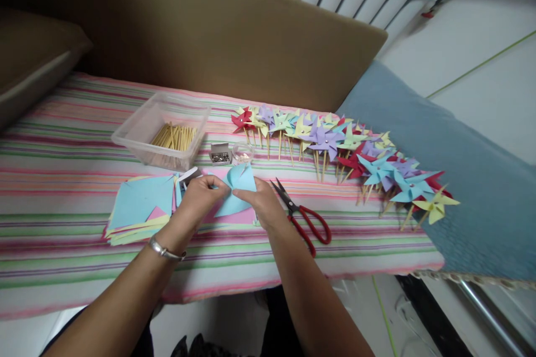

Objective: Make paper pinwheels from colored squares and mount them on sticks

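Looks forward and down from the head, close above the left hand [200, 196] and right hand [266, 206], over the striped cloth [62, 178] to the brown board [234, 39].

A handicraft corner, I'd say, though whether in a home or a small workshop I can't tell. Striped cloth [62, 223] covers the worktop; paper pinwheels [325, 140] crowd its right end, a tub [125, 141] of wooden sticks [178, 138] stands left of middle, and scissors [293, 208] lie near a bent blue paper [248, 179]. The brown panel [234, 39] along the far edge looks like furniture.
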Tool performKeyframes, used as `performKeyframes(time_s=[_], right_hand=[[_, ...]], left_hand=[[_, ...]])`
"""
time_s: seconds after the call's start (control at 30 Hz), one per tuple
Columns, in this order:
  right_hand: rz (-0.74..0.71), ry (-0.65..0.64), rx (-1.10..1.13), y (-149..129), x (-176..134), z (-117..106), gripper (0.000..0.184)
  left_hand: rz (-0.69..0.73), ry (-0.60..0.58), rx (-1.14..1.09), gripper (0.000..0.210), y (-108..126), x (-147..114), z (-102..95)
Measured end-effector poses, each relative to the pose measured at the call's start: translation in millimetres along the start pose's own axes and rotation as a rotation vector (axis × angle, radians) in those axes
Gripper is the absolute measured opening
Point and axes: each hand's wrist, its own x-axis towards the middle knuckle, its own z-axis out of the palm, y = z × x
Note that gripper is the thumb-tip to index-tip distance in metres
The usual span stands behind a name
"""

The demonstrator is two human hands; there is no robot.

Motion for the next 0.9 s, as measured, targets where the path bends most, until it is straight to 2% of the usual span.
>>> performKeyframes(time_s=[0.3,0.4,0.57,0.67,0.77,0.9], right_hand=[[0.014,0.068,-0.044,4,3,1,0.015],[-0.008,0.086,-0.017,4,4,1,0.014],[-0.033,0.083,0.106,6,5,0,0.022],[-0.047,0.105,0.141,7,4,1,0.020],[-0.077,0.109,0.143,6,3,2,0.018],[-0.085,0.111,0.133,4,1,4,0.014]], left_hand=[[0.051,0.014,0.125,0.013,-7,0,1.2],[0.089,0.053,0.114,0.016,-6,-1,3.0],[0.161,0.149,-0.040,0.054,-1,-4,9.3],[0.046,0.123,-0.238,0.062,2,-8,13.8],[-0.063,0.025,-0.401,0.052,4,-11,16.8],[-0.121,-0.097,-0.440,0.025,3,-13,16.8]])
